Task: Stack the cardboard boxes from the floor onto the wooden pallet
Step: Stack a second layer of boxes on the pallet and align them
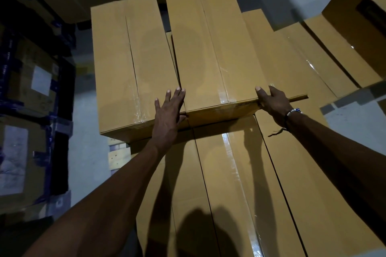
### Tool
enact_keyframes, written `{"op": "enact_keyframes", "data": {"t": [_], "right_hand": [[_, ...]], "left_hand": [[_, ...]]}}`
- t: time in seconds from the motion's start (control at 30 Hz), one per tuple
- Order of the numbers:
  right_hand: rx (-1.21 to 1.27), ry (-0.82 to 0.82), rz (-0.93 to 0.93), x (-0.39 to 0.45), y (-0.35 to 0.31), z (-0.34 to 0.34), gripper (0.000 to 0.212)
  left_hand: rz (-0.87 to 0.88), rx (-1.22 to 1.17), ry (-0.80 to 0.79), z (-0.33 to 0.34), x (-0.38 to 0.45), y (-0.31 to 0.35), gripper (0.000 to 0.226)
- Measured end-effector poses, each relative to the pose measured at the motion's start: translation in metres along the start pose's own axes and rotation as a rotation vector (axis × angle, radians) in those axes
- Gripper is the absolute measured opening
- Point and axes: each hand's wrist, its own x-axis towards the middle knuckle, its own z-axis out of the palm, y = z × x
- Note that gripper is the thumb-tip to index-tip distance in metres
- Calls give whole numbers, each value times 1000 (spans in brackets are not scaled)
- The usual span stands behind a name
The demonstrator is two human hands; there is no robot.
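The right hand (273,103) grips the near corner of the long tan cardboard box (211,48); the left hand (169,108) lies flat at its other corner. It sits on the pallet's second layer — best nudged snug against its neighbouring tan box (129,64), edges flush

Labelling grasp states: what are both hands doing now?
Left hand: open, fingers straight, flat against the upper brown cardboard box.
Right hand: grips that box's near right corner.

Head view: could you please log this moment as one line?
left hand flat on box corner | right hand grips box | upper layer
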Motion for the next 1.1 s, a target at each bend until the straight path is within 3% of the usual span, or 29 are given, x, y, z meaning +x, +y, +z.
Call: {"op": "enact_keyframes", "data": {"t": [0.1,0.3,0.33,0.43,0.53,0.63,0.87,1.1], "right_hand": [[25,-7,-21,0,-3,-1,125],[15,-38,8,-20,-23,-3,143],[-32,-25,-16,-29,-31,-2,137],[-164,109,-134,-47,-43,8,93],[-293,265,-281,-56,-54,19,88],[-484,309,-419,-57,-73,36,74],[-624,168,-650,-52,-140,106,54],[-607,39,-677,-42,-194,176,53]], "left_hand": [[10,38,-16,1,1,0,97],[42,120,-70,-7,0,0,91],[67,123,-75,-9,-1,-3,90],[158,43,-61,-15,-8,-16,83],[195,-11,-62,-22,-12,-29,74],[172,0,-61,-34,-13,-44,73],[25,68,-4,-58,-1,-100,66],[-340,44,171,-76,12,-142,72]]}}
